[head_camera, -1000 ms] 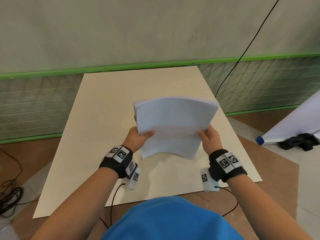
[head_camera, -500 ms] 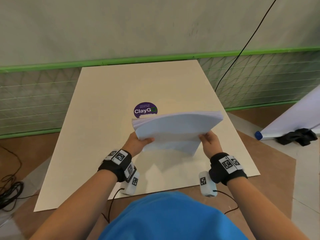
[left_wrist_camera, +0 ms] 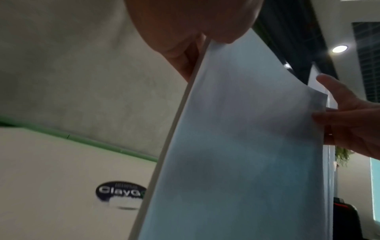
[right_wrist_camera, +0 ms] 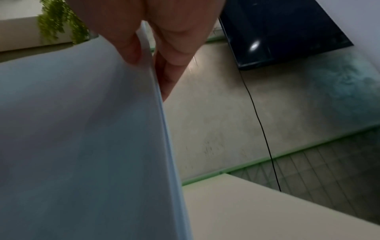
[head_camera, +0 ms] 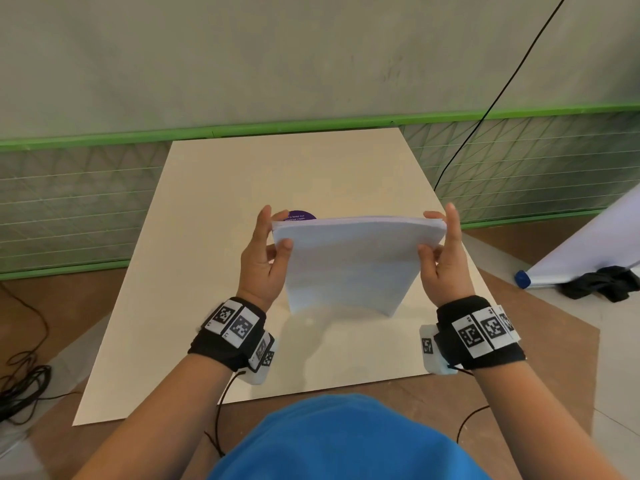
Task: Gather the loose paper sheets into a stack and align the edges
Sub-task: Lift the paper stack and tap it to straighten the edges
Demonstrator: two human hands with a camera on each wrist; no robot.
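A stack of white paper sheets point(head_camera: 349, 265) stands upright on its lower edge on the cream board point(head_camera: 214, 271), leaning slightly toward me. My left hand point(head_camera: 268, 251) holds its left side, thumb on the near face and fingers behind. My right hand point(head_camera: 441, 252) holds the right side the same way. In the left wrist view the stack point(left_wrist_camera: 246, 146) fills the middle, with my right hand point(left_wrist_camera: 349, 123) at its far edge. In the right wrist view the stack's point(right_wrist_camera: 82, 138) side edge runs down the middle, pinched by my thumb and fingers point(right_wrist_camera: 131, 48).
A purple round sticker point(head_camera: 300, 215) on the board peeks out behind the stack. Black cables point(head_camera: 20, 382) lie on the floor at left. A rolled white sheet with a blue cap point(head_camera: 523, 278) and a black cloth point(head_camera: 602, 282) lie at right. A green-edged wall point(head_camera: 311, 126) bounds the far side.
The stack has swung from tilted flat in the air to upright on the board. Both hands have slid up from its lower corners to its upper side edges.
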